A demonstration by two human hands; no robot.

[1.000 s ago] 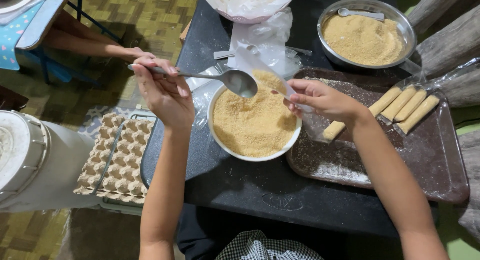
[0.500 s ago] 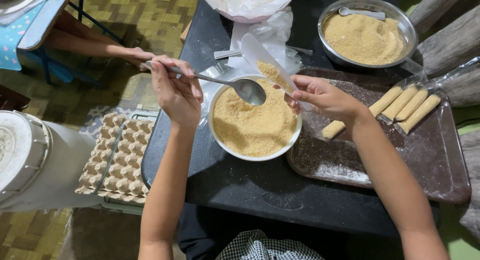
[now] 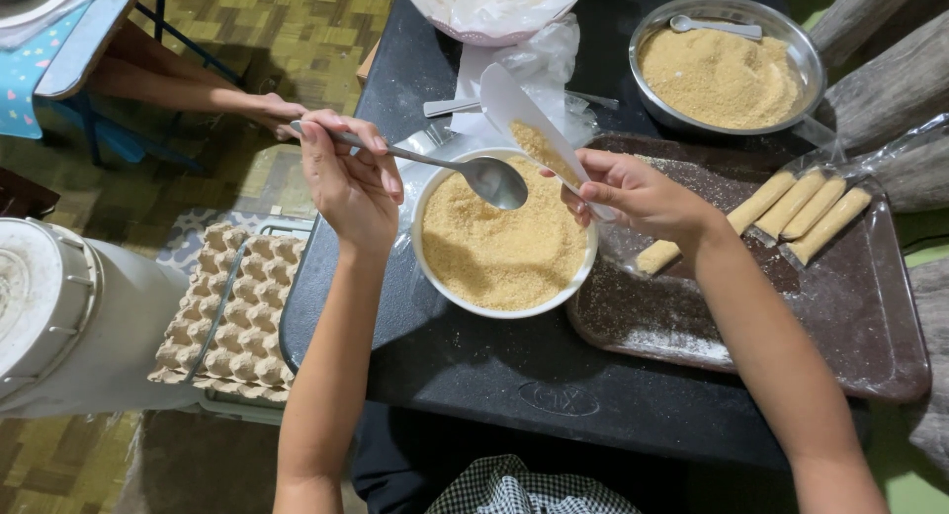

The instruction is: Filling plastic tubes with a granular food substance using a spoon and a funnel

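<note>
My left hand (image 3: pixel 348 181) grips a metal spoon (image 3: pixel 465 168) by the handle, its empty bowl hovering over a white bowl (image 3: pixel 427 267) full of tan crumbs. My right hand (image 3: pixel 633 193) holds a thin white wrapper sheet (image 3: pixel 509 104) tilted over the bowl's far rim, with a line of crumbs lying on the sheet. The bowl stands on a black table (image 3: pixel 494 376).
A brown tray (image 3: pixel 791 316) to the right carries several pale rolled sticks (image 3: pixel 811 208). Behind it stands a metal pan of crumbs (image 3: pixel 727 69) with a spoon. A white plastic-lined container (image 3: pixel 494 10) is at the back. Egg cartons (image 3: pixel 232 316), a white drum (image 3: pixel 59 316), and another person's arm (image 3: pixel 188 94) lie left.
The spoon has emptied and moved right over the bowl. My right hand has lifted the white sheet up, now with crumbs on it.
</note>
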